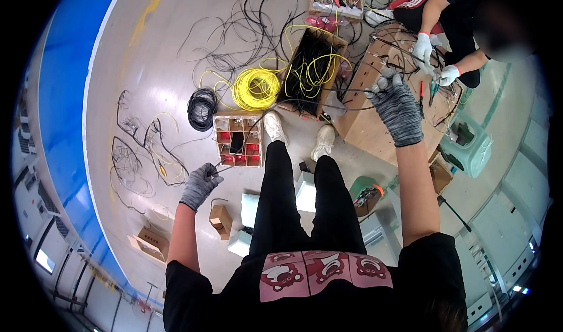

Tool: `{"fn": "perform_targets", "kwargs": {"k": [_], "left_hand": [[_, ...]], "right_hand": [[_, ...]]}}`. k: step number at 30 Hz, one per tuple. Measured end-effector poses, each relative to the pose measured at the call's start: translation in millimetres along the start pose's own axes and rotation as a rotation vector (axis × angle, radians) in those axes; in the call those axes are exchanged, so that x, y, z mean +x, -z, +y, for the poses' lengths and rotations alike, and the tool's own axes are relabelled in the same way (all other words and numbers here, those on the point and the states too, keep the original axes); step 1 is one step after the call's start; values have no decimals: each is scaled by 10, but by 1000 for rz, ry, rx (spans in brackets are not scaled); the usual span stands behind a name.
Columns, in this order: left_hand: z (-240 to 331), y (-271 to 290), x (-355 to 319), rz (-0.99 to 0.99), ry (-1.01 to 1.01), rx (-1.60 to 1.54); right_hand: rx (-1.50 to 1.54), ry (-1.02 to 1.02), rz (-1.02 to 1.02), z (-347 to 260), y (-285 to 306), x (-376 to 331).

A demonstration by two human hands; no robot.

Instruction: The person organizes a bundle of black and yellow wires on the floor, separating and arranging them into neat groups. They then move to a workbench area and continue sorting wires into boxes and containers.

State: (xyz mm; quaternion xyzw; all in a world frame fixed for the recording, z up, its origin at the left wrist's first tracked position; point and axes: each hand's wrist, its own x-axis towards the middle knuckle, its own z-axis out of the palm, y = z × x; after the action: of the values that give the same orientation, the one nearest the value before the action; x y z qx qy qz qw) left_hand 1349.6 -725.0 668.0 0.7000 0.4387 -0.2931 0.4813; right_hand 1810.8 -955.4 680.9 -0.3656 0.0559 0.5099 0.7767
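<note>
A thin dark cable (350, 90) stretches in a loose arc between my two hands, which both wear grey knit gloves. My left hand (200, 186), low at the left, pinches one stretch of it beside a compartment box. Higher up at the right, my right hand (397, 110) has its fingers curled around the cable, over the large cardboard surface (366, 121). Beneath the arc stand a divided box (253, 123) with red and black items and an open carton (338, 46) of black cables. My right fingertips partly hide the cable.
A yellow cable coil (256, 89) and a black coil (202, 109) lie on the floor amid loose wires. At the upper right a co-worker's white-gloved hands (423, 49) work among cables, near red pliers (421, 92). A pale green stool (469, 147) stands at the right.
</note>
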Motion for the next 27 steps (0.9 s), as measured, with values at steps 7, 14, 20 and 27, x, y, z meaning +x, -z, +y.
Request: {"fn": "perform_targets", "kwargs": {"k": [7,14,20,27], "left_hand": [[537,34,-2,190,-459,612],[1190,57,354,406,-641,226],[1292,158,1397,133,-423,-963],[1811,319,2417,220,-380,-262]], "right_hand": [[122,-28,4,56,-41,-24],[281,-188,17,158,-342,-115],[316,-292,-131,383,-557,3],[195,-370,-186,298,-1158,142]]}}
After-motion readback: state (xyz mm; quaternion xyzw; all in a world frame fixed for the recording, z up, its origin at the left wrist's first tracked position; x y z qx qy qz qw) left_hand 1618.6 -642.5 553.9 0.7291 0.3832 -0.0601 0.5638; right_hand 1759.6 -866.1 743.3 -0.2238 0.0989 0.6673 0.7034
